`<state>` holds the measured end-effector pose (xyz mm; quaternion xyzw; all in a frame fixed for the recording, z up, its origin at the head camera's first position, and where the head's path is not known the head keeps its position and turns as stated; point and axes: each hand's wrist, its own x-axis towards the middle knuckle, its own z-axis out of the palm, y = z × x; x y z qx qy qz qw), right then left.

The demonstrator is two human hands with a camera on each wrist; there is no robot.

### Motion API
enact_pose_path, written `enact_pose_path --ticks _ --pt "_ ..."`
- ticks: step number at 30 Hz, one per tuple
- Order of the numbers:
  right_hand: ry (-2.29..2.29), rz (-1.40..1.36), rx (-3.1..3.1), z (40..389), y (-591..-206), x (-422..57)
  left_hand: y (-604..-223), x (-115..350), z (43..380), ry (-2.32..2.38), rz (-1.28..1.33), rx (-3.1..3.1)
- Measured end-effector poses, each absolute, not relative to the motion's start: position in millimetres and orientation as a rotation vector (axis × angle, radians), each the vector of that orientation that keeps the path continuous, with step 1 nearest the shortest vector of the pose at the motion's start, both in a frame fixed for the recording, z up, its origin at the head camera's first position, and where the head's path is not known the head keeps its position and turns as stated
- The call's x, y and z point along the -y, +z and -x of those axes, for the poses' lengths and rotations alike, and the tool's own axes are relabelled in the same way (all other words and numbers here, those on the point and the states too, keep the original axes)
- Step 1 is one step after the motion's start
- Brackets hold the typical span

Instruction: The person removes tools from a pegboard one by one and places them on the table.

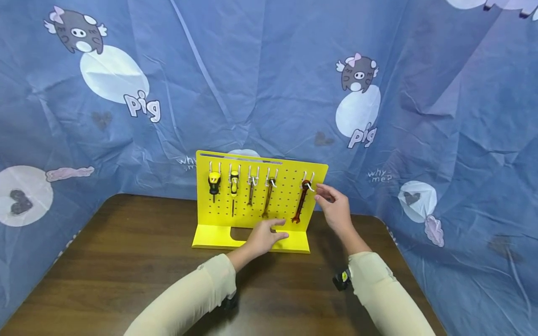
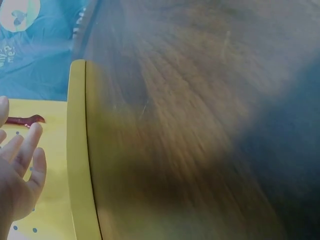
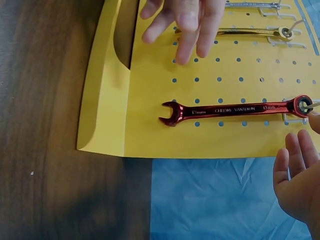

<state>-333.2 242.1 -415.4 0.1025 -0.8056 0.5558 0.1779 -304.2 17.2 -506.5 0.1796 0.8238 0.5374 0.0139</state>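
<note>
A red combination wrench (image 3: 230,110) marked 13mm hangs by its ring end from a hook on the yellow pegboard (image 1: 202,200). Beside that ring end is my right hand (image 1: 337,213), fingers loosely bent and thumb tip right at the hook in the right wrist view. Nothing shows in its grasp. My left hand (image 1: 262,237) hovers in front of the board's lower part, fingers spread and holding nothing. Just above it hangs a gold combination wrench (image 1: 267,200). In the left wrist view, the left hand's fingers (image 2: 27,150) overlap the board near the red wrench's open end.
Farther left on the board hang a small silver wrench (image 1: 251,191), a slim screwdriver (image 1: 234,186) and a stubby screwdriver (image 1: 214,182). The board's base (image 1: 210,235) stands on a brown wooden table (image 1: 138,242). Blue printed cloth (image 1: 260,93) surrounds the table's back and sides.
</note>
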Motion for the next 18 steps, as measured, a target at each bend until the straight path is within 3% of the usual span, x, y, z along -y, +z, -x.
enact_pose_path --ticks 18 --pt "1.601 -0.294 2.314 348.2 -406.9 -233.1 -504.7 -26.5 317.7 1.647 -0.498 -2.57"
